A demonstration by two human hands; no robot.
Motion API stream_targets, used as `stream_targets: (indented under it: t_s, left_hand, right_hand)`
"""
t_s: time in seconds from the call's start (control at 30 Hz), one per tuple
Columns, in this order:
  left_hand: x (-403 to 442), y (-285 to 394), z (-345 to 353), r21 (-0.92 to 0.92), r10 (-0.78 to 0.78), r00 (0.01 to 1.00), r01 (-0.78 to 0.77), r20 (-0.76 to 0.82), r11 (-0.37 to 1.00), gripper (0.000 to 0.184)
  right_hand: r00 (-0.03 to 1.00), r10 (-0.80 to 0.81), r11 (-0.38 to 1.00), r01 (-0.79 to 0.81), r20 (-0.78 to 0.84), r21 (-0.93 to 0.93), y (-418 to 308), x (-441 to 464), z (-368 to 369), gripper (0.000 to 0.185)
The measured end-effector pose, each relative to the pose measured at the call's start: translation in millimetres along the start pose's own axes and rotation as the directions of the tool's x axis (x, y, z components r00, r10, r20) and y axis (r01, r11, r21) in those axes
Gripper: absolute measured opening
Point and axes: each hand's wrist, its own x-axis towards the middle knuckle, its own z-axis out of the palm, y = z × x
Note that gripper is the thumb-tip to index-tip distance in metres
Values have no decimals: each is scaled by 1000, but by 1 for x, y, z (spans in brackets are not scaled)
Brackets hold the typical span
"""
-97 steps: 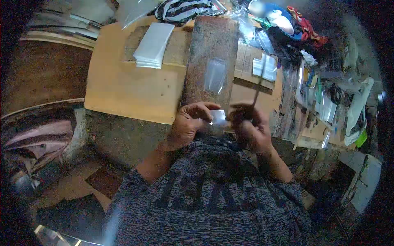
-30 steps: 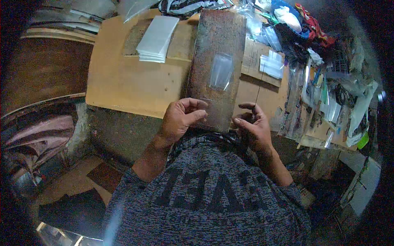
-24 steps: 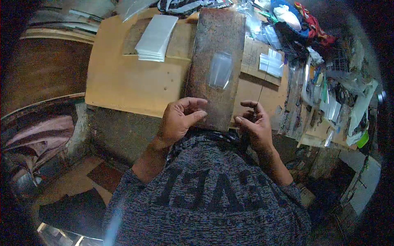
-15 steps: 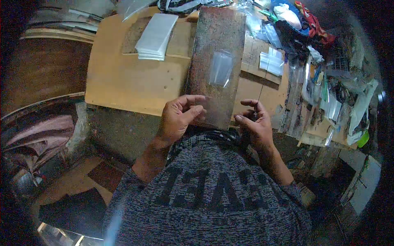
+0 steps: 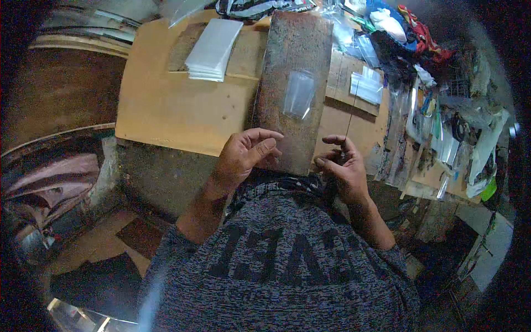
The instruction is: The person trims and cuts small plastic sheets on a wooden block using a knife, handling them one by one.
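A long dark wooden board (image 5: 293, 44) lies in front of me, its near end between my hands. A few small clear plastic sheets or bags (image 5: 299, 94) rest on its middle. At the board's near left edge is my left hand (image 5: 247, 153), fingers curved, thumb and forefinger apart, with nothing visible in it. My right hand (image 5: 344, 164), to the right of the near end, has curled fingers gripping a thin dark rod (image 5: 352, 110) that points up and away. The rod's lower end is hidden by the fingers.
A stack of whitish plastic sheets (image 5: 214, 50) sits at the left on the tan tabletop (image 5: 177, 116). Another small stack of clear sheets (image 5: 366, 86) lies on a wooden piece at the right. Plastic scraps (image 5: 448, 144) and bags (image 5: 387, 22) clutter the far right.
Both hands have barely moved and keep the same pose. The view has shifted slightly; the sheets on the board appear in the same place.
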Motion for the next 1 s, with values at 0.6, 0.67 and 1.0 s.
stream_targets:
  t_s: [0.6,0.67,1.0]
  left_hand:
    - [-14,-7,-4,-42,-18,1000,18,-2,999,23]
    - [-12,-13,-8,-150,-23,1000,23,0,988,22]
    - [-7,0,-3,139,-16,998,7,63,990,19]
  right_hand:
    - [999,0,999,-1,-37,-44,-7,-2,2,44]
    - [1000,-11,996,12,14,-88,-5,0,-1,44]
    - [991,32,980,-6,129,-197,-22,5,1,45]
